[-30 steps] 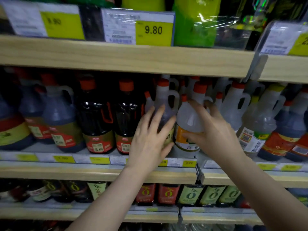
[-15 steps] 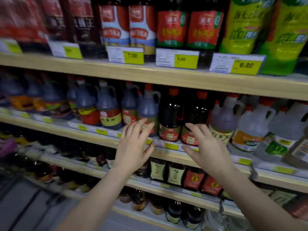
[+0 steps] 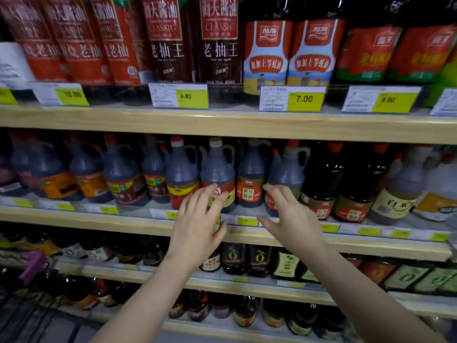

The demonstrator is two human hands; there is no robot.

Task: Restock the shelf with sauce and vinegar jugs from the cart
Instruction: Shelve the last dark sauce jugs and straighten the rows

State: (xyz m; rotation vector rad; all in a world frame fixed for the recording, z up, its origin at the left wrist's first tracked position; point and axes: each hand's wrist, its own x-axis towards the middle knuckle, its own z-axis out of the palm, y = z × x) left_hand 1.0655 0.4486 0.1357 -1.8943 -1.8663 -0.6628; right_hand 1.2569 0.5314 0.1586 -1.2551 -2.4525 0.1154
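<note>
Left jugs: a row of dark jugs with handles and orange or yellow labels stands on the middle shelf, blurred at the far left.
Left hand: the left hand is raised in front of the shelf edge, fingers spread and nearly straight, holding nothing; its fingertips lie over the label of a jug with a red label. Whether they touch it cannot be told.
Middle jug: a jug with a red and gold label stands between the two hands, on the shelf.
Right hand: the right hand is also spread flat and empty, fingertips near the foot of a grey-blue jug.
Right jugs: two dark bottles and pale vinegar jugs stand further along.
Upper shelf: tall sauce bottles above yellow price tags.
</note>
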